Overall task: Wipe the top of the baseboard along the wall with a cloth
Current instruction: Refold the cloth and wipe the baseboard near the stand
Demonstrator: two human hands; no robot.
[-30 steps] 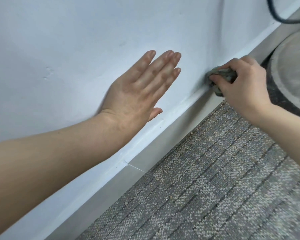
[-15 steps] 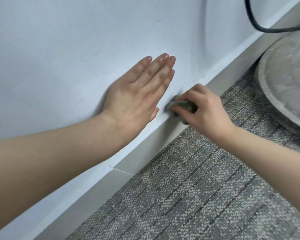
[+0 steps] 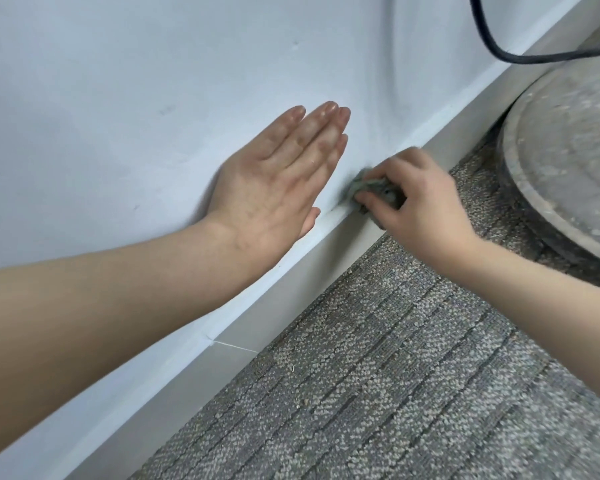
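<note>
Right hand (image 3: 420, 209) grips the wadded grey cloth (image 3: 371, 188), fingers curled round it, pressed onto the top edge of the baseboard (image 3: 326, 261).

Change: one second ago the cloth sat further right, close to the round dusty disc (image 3: 568, 168). It is now just beside the left hand (image 3: 284, 181), whose fingers lie straight and flat against the wall (image 3: 118, 98).

Judgement: that stretch is wiped; the ledge under and left of the bracing hand remains.

Writing or brands: none legible.
</note>
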